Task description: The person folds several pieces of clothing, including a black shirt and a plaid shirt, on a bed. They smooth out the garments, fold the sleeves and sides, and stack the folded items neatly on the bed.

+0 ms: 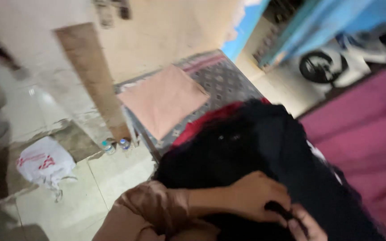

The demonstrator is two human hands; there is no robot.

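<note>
The left hand (251, 196) pinches a fold of the soft black fabric garment (255, 147) heaped on the magenta bedspread (362, 134); the right hand (307, 225) grips beside it, fingers curled. It looks light, limp; best gathered by edges.

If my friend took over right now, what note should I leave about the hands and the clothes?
Left hand: closed on the dark black cloth garment, pinching a fold.
Right hand: only fingertips show at the bottom edge, touching the same fold; grip unclear.
The garment is heaped on the bed, over a red cloth. A folded pink cloth lies flat on the grey patterned bedcover beyond.
Done: one pink cloth folded. Left: the black garment is still bunched up.
</note>
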